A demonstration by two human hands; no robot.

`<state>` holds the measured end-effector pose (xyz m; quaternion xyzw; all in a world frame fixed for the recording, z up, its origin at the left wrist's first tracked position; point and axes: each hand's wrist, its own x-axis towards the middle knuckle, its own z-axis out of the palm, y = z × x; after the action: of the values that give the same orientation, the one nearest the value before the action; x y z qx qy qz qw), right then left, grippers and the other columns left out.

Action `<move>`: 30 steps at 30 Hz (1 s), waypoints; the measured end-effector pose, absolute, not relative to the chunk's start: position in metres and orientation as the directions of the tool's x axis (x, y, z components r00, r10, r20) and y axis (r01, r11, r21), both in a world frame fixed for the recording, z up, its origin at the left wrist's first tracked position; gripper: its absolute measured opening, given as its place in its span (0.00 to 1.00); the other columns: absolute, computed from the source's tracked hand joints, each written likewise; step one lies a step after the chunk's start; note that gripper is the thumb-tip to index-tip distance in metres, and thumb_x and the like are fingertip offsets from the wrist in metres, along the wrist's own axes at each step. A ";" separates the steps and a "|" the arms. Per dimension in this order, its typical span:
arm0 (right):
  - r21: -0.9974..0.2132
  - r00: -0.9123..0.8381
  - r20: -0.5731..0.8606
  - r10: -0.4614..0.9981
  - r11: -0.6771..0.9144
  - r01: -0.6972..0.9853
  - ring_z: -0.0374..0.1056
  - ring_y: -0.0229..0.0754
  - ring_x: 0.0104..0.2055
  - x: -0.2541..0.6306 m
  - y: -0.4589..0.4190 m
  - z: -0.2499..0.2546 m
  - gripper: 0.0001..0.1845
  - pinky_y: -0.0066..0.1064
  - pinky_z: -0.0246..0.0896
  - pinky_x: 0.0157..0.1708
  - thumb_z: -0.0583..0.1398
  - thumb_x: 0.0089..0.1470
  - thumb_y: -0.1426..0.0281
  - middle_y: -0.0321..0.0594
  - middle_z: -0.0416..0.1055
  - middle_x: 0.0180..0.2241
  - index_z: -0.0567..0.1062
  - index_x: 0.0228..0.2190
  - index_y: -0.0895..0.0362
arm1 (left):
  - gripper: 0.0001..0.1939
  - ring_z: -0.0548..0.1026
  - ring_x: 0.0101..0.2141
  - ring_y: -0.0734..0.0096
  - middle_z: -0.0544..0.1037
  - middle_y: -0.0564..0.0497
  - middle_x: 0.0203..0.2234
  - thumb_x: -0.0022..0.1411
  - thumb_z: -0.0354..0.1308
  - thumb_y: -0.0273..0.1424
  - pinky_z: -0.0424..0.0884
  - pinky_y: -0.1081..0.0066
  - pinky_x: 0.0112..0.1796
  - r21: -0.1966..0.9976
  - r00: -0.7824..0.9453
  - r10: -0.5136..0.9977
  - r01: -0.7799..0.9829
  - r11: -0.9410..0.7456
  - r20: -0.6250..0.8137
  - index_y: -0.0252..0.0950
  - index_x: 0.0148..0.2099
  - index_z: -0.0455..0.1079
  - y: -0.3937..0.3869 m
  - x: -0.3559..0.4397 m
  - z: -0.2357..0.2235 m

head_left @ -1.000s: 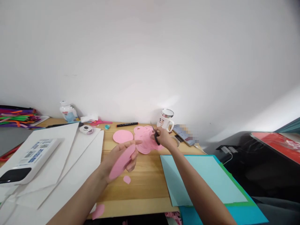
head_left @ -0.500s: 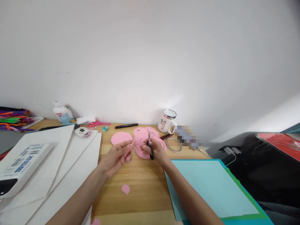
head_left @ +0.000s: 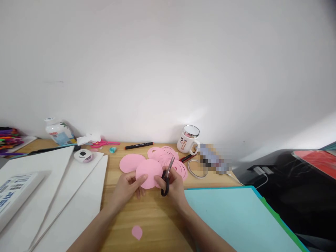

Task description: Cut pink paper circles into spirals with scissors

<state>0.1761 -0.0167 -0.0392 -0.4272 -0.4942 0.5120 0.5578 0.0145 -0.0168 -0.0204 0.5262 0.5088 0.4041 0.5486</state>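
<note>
My left hand pinches the lower left edge of a pink paper disc and holds it up facing me. My right hand grips small black-handled scissors, blades pointing up beside the disc's right edge, thumb touching the disc. Behind them a second pink disc and a heap of pink paper cut-outs lie on the wooden desk. A small pink scrap lies near the front edge.
White sheets cover the left side, light blue paper the right. At the back stand a white mug, a black marker, pink scissors, a white tape dispenser, a bottle and a wire ring.
My right hand came back from the pink heap with the scissors toward me. My left hand turned the pink disc from edge-on to facing me, and both hands now meet at it.
</note>
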 end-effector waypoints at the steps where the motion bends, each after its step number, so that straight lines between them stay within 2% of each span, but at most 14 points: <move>1: -0.984 -0.022 0.112 0.993 0.108 -0.142 0.53 0.34 0.21 0.176 -0.017 -0.038 0.14 0.25 0.49 0.21 0.66 0.40 0.65 0.29 0.59 0.20 0.66 0.26 0.55 | 0.17 0.65 0.11 0.75 0.71 0.53 0.09 0.48 0.62 0.39 0.60 0.77 0.15 0.985 0.170 0.976 0.129 0.114 -0.135 0.33 0.18 0.67 -0.017 0.015 -0.022; 5: -0.984 -0.169 0.097 0.981 0.068 -0.167 0.57 0.36 0.24 0.175 -0.021 -0.034 0.15 0.27 0.53 0.24 0.66 0.40 0.63 0.32 0.63 0.22 0.68 0.27 0.56 | 0.20 0.63 0.09 0.76 0.67 0.53 0.06 0.52 0.58 0.40 0.58 0.77 0.14 0.985 0.022 0.996 0.154 0.079 -0.083 0.34 0.15 0.64 -0.020 0.016 -0.022; 8: -0.976 -0.330 0.070 0.941 -0.004 -0.218 0.62 0.38 0.27 0.173 -0.027 -0.035 0.20 0.29 0.57 0.28 0.68 0.38 0.61 0.33 0.66 0.24 0.68 0.32 0.55 | 0.18 0.65 0.11 0.75 0.69 0.53 0.08 0.53 0.58 0.40 0.60 0.76 0.14 0.996 -0.071 0.996 0.079 0.053 -0.047 0.33 0.18 0.66 -0.022 0.014 -0.017; 11: -0.970 -0.414 0.010 0.910 -0.092 -0.226 0.64 0.39 0.27 0.168 -0.034 -0.037 0.24 0.29 0.58 0.27 0.69 0.35 0.62 0.32 0.68 0.24 0.65 0.33 0.53 | 0.15 0.67 0.13 0.75 0.70 0.53 0.10 0.53 0.59 0.38 0.63 0.76 0.16 1.000 -0.098 0.995 -0.004 0.024 -0.024 0.33 0.21 0.67 -0.023 0.010 -0.013; 14: -0.972 -0.432 -0.009 0.902 -0.110 -0.209 0.64 0.38 0.26 0.163 -0.039 -0.039 0.23 0.28 0.58 0.26 0.69 0.35 0.62 0.31 0.67 0.23 0.64 0.31 0.53 | 0.14 0.67 0.14 0.75 0.71 0.53 0.11 0.53 0.59 0.37 0.63 0.76 0.17 1.000 -0.115 0.993 -0.018 -0.005 0.003 0.33 0.22 0.67 -0.025 0.010 -0.012; 19: -0.975 -0.441 0.054 0.896 -0.047 -0.216 0.61 0.36 0.24 0.162 -0.040 -0.040 0.21 0.27 0.56 0.25 0.69 0.35 0.63 0.31 0.66 0.22 0.65 0.29 0.54 | 0.15 0.66 0.13 0.74 0.71 0.53 0.11 0.54 0.58 0.37 0.63 0.75 0.17 0.999 -0.084 0.996 0.034 -0.006 0.009 0.33 0.20 0.67 -0.030 0.015 -0.008; 24: -0.972 -0.445 0.114 0.888 0.006 -0.236 0.62 0.39 0.26 0.161 -0.041 -0.032 0.21 0.30 0.58 0.27 0.68 0.36 0.57 0.33 0.66 0.23 0.66 0.27 0.54 | 0.15 0.66 0.12 0.74 0.70 0.53 0.08 0.50 0.61 0.36 0.62 0.75 0.16 0.993 -0.073 0.997 0.116 -0.012 0.021 0.35 0.16 0.67 -0.033 0.018 -0.005; 30: -0.961 -0.468 0.139 0.873 0.004 -0.278 0.63 0.41 0.26 0.159 -0.040 -0.024 0.23 0.32 0.59 0.28 0.66 0.36 0.51 0.34 0.66 0.23 0.64 0.25 0.53 | 0.19 0.66 0.12 0.73 0.69 0.52 0.08 0.51 0.59 0.36 0.63 0.75 0.16 0.986 -0.012 1.000 0.162 0.026 -0.024 0.36 0.12 0.66 -0.034 0.019 -0.006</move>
<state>0.1590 -0.0399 -0.0243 -0.2678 -0.5549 0.6529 0.4406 0.0192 -0.0341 -0.0061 0.5304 0.5478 0.4538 0.4612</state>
